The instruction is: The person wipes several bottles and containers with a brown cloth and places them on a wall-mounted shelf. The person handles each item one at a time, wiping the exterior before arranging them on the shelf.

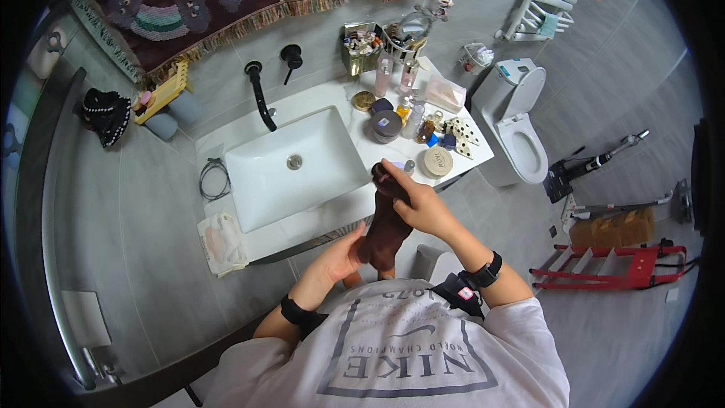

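Note:
A dark brown cloth item [388, 232] hangs between my hands, in front of the counter's near edge. My right hand [422, 204] grips its bunched upper end, thumb and index finger pinching near the top. My left hand [340, 258] is at its lower left side, fingers along the cloth; whether they close on it is hard to see. Beyond the cloth is a white rectangular sink [294, 192] with a metal drain [294, 162]. A black wall-mounted faucet [261, 96] reaches over its far side.
Right of the sink stand a round lidded container [438, 162], a dark jar [387, 126], bottles [383, 76] and a tissue pack [446, 93]. A coiled cable [214, 179] and a plastic bag [222, 242] lie left. Farther right are a toilet [518, 133] and a red folding ladder [614, 267].

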`<state>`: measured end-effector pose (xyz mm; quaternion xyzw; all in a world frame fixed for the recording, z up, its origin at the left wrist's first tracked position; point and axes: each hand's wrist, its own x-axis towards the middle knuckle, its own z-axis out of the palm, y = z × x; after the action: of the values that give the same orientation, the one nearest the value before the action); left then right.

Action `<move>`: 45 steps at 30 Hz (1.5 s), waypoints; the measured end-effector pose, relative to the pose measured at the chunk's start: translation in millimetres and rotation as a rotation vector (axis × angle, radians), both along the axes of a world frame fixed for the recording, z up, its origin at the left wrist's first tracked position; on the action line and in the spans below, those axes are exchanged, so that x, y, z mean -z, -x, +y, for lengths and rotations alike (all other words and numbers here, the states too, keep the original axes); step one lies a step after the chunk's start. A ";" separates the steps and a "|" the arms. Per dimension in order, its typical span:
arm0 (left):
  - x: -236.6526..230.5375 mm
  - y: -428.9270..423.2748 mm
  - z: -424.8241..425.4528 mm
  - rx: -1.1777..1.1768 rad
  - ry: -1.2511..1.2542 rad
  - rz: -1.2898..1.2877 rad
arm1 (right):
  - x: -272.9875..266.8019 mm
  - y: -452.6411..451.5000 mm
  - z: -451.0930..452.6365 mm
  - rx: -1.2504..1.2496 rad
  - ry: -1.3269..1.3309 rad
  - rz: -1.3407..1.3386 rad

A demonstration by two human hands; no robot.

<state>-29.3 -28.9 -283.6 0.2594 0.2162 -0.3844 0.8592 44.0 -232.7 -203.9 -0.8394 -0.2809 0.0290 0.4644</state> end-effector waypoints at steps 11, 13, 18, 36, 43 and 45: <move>-36.8 -8.5 -15.7 -0.275 -0.140 -0.470 | 11.8 28.6 -31.1 0.222 -0.003 0.295; -37.2 -9.5 -20.9 -0.312 -0.267 -0.638 | 25.2 35.8 -37.4 0.233 -0.182 0.689; -32.5 -10.8 -20.1 -0.301 -0.469 -0.747 | 47.8 49.9 -44.6 0.182 -0.714 1.532; -132.0 -43.7 36.1 -0.454 -0.605 -1.215 | -53.4 -2.6 -20.4 -0.173 -0.834 0.545; -105.7 -61.1 36.0 -0.290 -0.486 -0.856 | -45.3 -6.5 -25.3 0.132 -0.729 0.648; -91.7 -63.1 31.4 -0.248 -0.476 -0.746 | -39.1 -6.8 -33.6 0.176 -0.527 0.739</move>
<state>33.8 2.5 -191.9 0.5423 0.0038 -0.0986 0.8343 50.9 -266.4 -164.8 -0.6468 -0.0217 0.2145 0.7315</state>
